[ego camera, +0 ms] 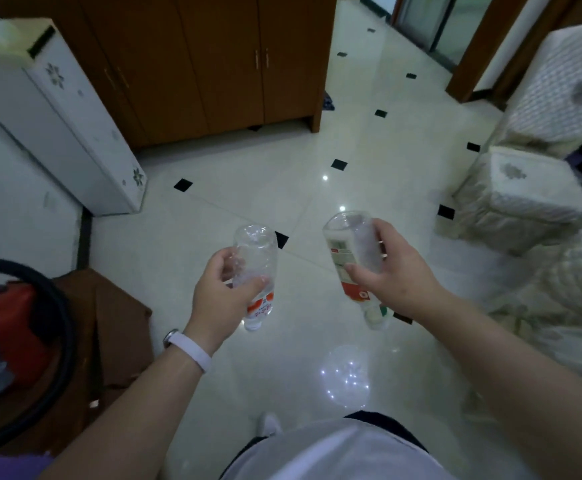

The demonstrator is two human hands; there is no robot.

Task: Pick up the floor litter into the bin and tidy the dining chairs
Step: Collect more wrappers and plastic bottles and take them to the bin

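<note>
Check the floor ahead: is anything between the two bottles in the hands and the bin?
No bin is in view, so the path cannot be judged. The left hand and right hand each hold a bottle; the tiled floor ahead looks open.

Both forearms are bare, with no sleeves seen. A pale lilac wristband point(189, 350) with a small silver-edged face is worn on the left wrist. A white top point(338, 455) is worn over dark trousers point(379, 422).

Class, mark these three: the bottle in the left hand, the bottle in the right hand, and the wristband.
left bottle point(255, 258), head view, clear body above the label
right bottle point(346, 244), head view, upper body
wristband point(192, 351), head view, white strap on the left wrist
</note>
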